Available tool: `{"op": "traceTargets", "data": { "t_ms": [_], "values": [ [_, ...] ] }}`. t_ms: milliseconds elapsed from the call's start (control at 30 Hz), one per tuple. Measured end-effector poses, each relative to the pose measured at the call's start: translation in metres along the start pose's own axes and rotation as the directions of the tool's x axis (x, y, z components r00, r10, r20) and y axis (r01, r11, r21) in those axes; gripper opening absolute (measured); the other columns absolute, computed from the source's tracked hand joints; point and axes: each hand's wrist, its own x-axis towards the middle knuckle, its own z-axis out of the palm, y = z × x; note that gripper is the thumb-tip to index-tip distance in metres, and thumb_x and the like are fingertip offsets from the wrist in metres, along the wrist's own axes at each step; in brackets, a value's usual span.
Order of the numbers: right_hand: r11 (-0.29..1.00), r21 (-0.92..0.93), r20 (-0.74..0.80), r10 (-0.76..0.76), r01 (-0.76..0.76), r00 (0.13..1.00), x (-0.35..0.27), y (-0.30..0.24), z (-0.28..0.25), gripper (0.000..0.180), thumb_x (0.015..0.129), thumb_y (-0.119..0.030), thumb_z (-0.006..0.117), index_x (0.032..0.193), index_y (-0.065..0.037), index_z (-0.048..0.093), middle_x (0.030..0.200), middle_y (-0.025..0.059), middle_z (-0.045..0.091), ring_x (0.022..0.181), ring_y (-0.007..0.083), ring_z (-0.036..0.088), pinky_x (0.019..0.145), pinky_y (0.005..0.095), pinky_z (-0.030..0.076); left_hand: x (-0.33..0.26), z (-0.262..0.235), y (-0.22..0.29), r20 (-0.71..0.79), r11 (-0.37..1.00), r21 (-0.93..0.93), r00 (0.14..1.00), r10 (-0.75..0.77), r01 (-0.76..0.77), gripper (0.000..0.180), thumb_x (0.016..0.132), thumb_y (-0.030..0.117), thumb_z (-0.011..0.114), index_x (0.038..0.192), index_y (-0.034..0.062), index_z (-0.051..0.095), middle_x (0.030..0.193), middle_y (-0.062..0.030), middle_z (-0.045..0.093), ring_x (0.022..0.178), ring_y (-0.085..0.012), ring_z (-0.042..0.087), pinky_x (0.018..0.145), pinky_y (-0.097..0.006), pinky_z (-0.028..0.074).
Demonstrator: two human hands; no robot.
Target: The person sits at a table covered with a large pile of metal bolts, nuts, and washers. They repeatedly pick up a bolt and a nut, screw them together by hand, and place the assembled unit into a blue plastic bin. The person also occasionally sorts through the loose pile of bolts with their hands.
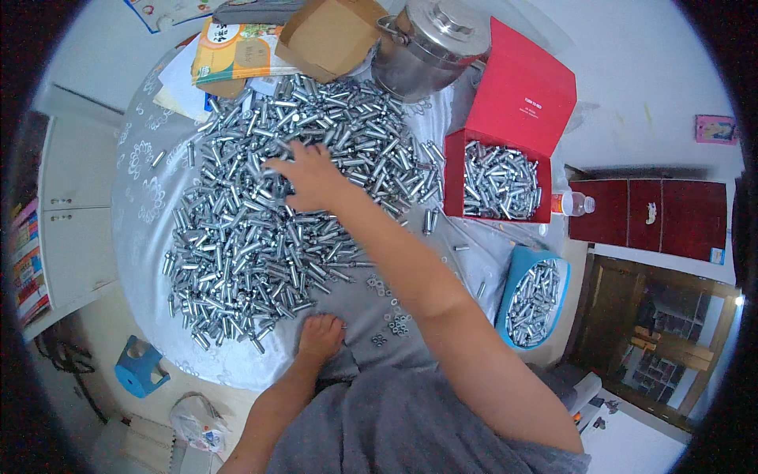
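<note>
A big heap of silvery metal expansion bolts (245, 229) spreads over the round table. My right hand (312, 178) reaches over the middle of the heap, its fingers spread and bent down toward the bolts, with nothing seen in its grasp. Close to the near edge, by the heap's lower end, my left hand (322, 336) rests with its fingers curled together. Whatever it may hold is too small or hidden to make out. Beside it, small nuts and washers (397, 324) lie on a grey cloth (359, 347).
An open red box (454, 178) full of bolts stands at the right, with a plastic bottle (580, 204) beside it. Nearer is a blue bin (515, 288) of bolts. Behind the heap are a lidded metal pot (422, 67), a cardboard tray (328, 35) and an orange-yellow package (229, 51).
</note>
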Motion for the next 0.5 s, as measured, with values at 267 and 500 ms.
{"op": "traceTargets", "data": {
  "t_ms": [267,500],
  "values": [
    [0.999,0.022,-0.080,-0.042,0.044,0.996,-0.002,-0.029,0.012,0.061,0.060,-0.028,0.070,0.117,-0.022,0.051,0.124,0.0224,0.036,0.108,0.0408,0.039,0.092,0.0549,0.027,-0.003,-0.001,0.000,-0.067,0.997,0.075,0.997,0.040,-0.035,0.020,0.071,0.025,0.061,0.085,0.0124,0.054,0.088,-0.0055,0.051,0.083,-0.0242,0.048,0.074,-0.040,0.037],
    [0.963,0.106,-0.163,-0.230,0.249,0.959,-0.010,-0.075,0.037,0.048,0.063,-0.037,0.064,0.106,-0.017,0.060,0.117,0.0208,0.044,0.111,0.0436,0.036,0.098,0.0615,0.016,-0.007,0.006,-0.003,-0.009,0.997,0.074,1.000,0.022,-0.021,0.021,0.071,0.025,0.060,0.087,0.0122,0.053,0.090,-0.0055,0.050,0.083,-0.0249,0.047,0.074,-0.040,0.037]
  ]
}}
